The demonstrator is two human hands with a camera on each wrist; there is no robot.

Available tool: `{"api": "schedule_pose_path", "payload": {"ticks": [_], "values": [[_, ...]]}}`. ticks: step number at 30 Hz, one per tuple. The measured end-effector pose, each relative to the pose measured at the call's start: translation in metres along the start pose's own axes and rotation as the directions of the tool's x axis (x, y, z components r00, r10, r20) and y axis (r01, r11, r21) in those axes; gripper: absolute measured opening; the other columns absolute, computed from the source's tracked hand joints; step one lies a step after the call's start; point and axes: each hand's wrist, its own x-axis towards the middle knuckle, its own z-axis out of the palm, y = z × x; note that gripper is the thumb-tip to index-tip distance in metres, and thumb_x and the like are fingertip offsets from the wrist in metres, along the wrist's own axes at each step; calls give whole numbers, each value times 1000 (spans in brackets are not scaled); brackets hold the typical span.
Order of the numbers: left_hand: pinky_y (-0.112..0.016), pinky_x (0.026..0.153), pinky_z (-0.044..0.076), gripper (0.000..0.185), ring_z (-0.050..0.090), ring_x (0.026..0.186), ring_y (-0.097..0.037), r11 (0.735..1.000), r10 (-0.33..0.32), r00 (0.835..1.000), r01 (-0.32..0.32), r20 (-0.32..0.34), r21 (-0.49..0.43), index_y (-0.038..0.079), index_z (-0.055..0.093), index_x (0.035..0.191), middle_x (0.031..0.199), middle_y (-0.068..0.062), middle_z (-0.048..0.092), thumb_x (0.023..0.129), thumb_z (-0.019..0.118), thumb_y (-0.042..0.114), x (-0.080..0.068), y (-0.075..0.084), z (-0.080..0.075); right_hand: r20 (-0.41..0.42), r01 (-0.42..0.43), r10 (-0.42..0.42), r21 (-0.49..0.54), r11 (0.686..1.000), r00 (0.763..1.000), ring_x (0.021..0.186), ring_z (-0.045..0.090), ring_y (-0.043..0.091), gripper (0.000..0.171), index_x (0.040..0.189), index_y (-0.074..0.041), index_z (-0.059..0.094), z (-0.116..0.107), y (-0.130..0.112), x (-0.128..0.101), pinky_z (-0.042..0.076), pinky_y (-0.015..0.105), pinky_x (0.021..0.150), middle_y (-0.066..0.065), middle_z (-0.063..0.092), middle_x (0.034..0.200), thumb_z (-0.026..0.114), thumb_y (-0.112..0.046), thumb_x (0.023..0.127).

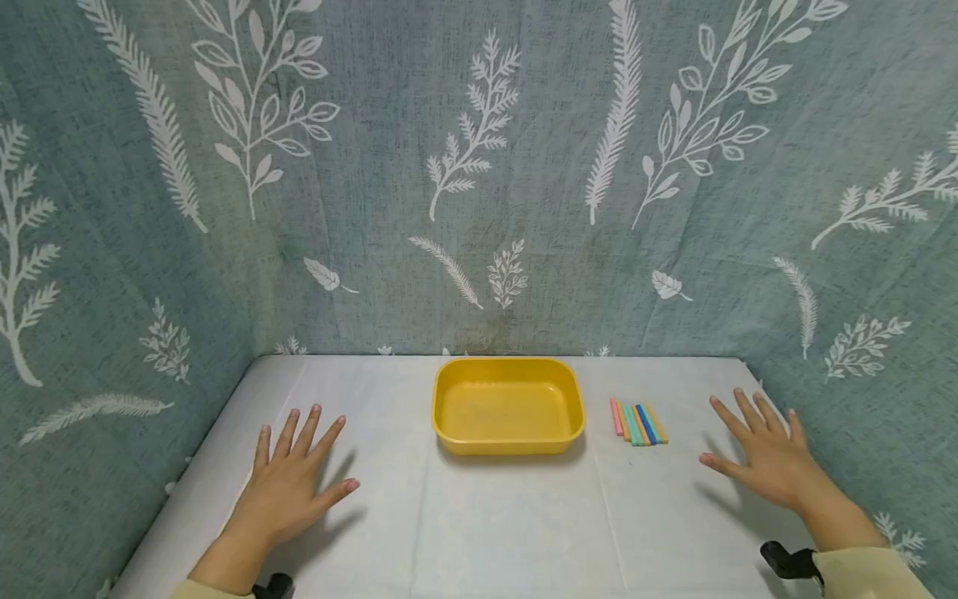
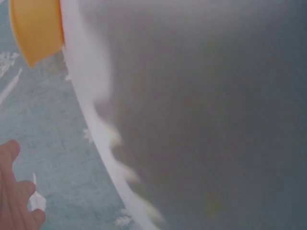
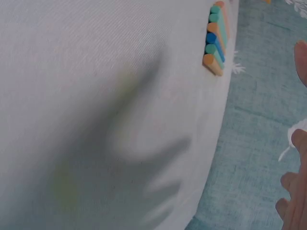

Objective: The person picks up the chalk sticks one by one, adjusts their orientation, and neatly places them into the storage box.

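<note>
A yellow rectangular tray (image 1: 508, 368) stands empty at the back middle of the white table (image 1: 509, 524). Several coloured chalk sticks (image 1: 638, 423) lie side by side just right of it; the right wrist view shows the chalk sticks (image 3: 217, 38) near the table's edge. My left hand (image 1: 288, 482) hovers flat over the table's left side, fingers spread, holding nothing. My right hand (image 1: 763, 453) hovers likewise at the right, a hand's width from the chalk. The left wrist view catches a corner of the tray (image 2: 36, 28) and my left hand's fingers (image 2: 17, 196).
A teal cloth with white leaf prints (image 1: 479, 183) walls the table at the back and both sides. The table's front half is bare white cloth. Dark wrist straps (image 1: 786, 561) show at both cuffs.
</note>
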Motion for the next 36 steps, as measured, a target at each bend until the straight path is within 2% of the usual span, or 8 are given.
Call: {"api": "schedule_pose_path", "payload": {"ticks": [5,9,15,19,26,29,36], "values": [[-64,116,-14,86,0,151,-44,1000,-6,1000,5,-5,-23,19,27,160,165,-21,12,93,57,64,6,9,4,-17,6,-5,59,998,1000,147,1,54,93,163,-26,5,3,-4,-1,-13,77,107,28,4,163,60,-57,95],[-64,117,-12,85,3,151,-45,998,-6,1000,5,-16,-57,19,25,161,165,-21,11,94,57,62,14,19,7,-27,9,-6,105,994,1000,147,1,53,89,163,-23,10,6,-9,0,-12,75,109,30,8,162,60,-53,97],[-67,117,-1,85,8,150,-46,993,-7,1000,7,-3,-119,17,26,161,165,-21,12,95,58,60,28,37,8,-47,15,-8,150,989,999,147,5,54,84,162,-16,19,10,-18,7,-2,78,108,31,13,161,60,-50,97],[-68,117,2,85,10,149,-46,985,-1,1000,2,4,-171,16,27,160,165,-20,13,94,61,58,36,48,12,-51,12,-3,188,982,999,144,11,56,81,160,-14,24,15,-24,11,4,79,107,32,18,159,60,-49,98],[-68,116,9,82,16,148,-46,973,30,999,-36,-32,-228,16,29,159,164,-20,19,95,59,57,50,62,21,-67,25,-10,233,972,998,140,17,58,76,157,-10,30,21,-30,22,13,79,104,33,26,156,61,-47,99],[-68,116,11,80,19,147,-46,960,47,998,-57,-44,-275,15,29,159,163,-20,21,96,60,53,56,68,25,-74,21,-3,242,970,997,139,20,58,73,155,-8,33,23,-31,25,18,80,100,33,28,154,61,-45,99],[-68,115,17,75,27,144,-46,941,77,993,-101,-89,-324,10,32,157,160,-22,29,98,61,46,66,80,36,-67,7,17,334,943,998,135,25,59,64,150,-1,39,26,-37,30,27,78,98,33,33,151,61,-35,101]]}}
